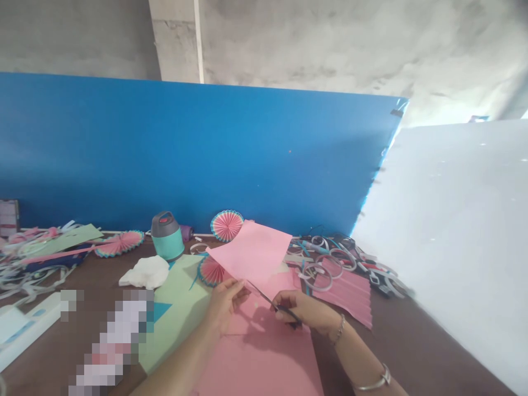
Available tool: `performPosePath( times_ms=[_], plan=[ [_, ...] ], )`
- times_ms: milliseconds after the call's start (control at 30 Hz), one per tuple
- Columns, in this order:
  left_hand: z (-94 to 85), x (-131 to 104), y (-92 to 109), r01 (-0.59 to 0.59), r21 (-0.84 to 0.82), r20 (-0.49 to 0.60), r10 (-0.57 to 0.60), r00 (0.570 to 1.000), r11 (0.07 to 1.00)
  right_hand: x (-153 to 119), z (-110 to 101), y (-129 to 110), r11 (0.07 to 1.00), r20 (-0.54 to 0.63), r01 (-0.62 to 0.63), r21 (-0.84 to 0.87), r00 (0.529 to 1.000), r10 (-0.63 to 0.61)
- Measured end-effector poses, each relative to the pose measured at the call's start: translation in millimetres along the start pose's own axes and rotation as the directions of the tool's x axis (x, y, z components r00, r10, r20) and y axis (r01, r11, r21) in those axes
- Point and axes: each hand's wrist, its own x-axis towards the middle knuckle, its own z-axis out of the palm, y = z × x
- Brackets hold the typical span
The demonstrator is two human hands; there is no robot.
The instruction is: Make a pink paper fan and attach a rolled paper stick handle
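Observation:
A sheet of pink paper (258,250) is raised above the table, its lower edge pinched in my left hand (227,300). My right hand (303,311) is closed round the handles of dark scissors (264,294), whose blades point up and left to the paper's lower edge, near my left fingers. Below both hands lie larger pink sheets (259,363). Light green paper (177,324) lies to the left of them, partly behind my left forearm. A pleated pink rosette (212,271) shows partly behind the raised sheet.
Behind stand a teal, grey-lidded container (167,239) and another rosette (227,225). White crumpled material (145,272) lies left. At right are pleated pink paper (346,294), tape rings (317,276) and cables. Paper strips (33,283) lie far left. A blue panel (185,154) rises behind the table.

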Motion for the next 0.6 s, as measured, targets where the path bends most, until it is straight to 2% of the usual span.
performPosePath(
  times_ms=[267,600],
  plan=[
    [-0.7,-1.1,0.4,-0.001,-0.004,0.021,0.001,1.000,1.000,-0.3,0.2,0.1,1.000,-0.005,0.000,0.005,1.000,0.000],
    [0.7,-2.1,0.9,0.018,-0.005,-0.018,-0.018,1.000,1.000,-0.1,1.2,-0.6,1.000,-0.020,0.001,-0.006,1.000,-0.001]
  ],
)
